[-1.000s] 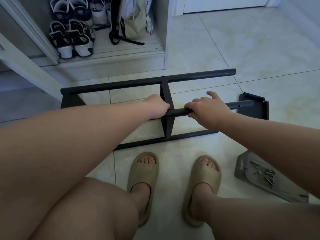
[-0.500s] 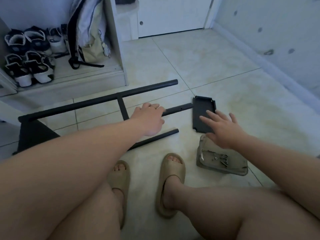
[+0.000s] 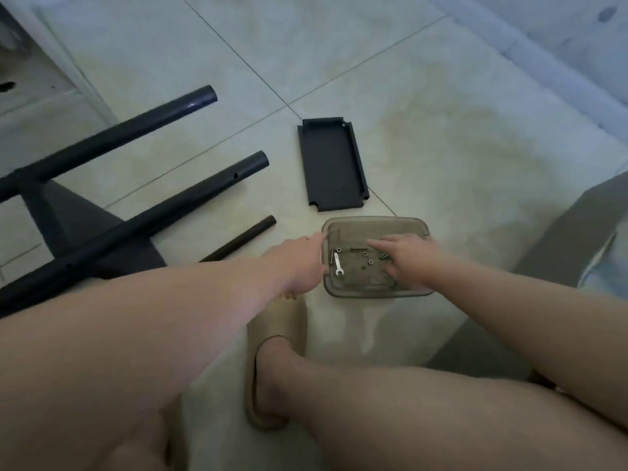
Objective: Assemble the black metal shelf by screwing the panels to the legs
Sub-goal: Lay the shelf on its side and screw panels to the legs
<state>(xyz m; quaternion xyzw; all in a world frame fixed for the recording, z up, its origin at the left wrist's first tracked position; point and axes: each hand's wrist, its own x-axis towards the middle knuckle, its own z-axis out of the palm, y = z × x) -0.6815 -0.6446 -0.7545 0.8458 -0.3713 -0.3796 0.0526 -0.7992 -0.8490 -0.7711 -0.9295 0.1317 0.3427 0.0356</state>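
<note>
Both are at the tray [image 3: 373, 223]: the left hand [image 3: 295, 263] lays straight fingers on its rim, seemingly to steady it, while the right hand [image 3: 409, 258], open and empty, reaches for screws [image 3: 385, 256].

Three black legs [image 3: 136, 127] lie on the floor. There are two black panels: one loose panel [image 3: 331, 164] and one fixed panel [image 3: 85, 226] among the legs. One translucent tray [image 3: 356, 229] carries one small wrench [image 3: 337, 263] and three round nuts [image 3: 364, 253] (the screws [image 3: 384, 256] blur together, uncountable). One slipper [image 3: 275, 334] shows.
</note>
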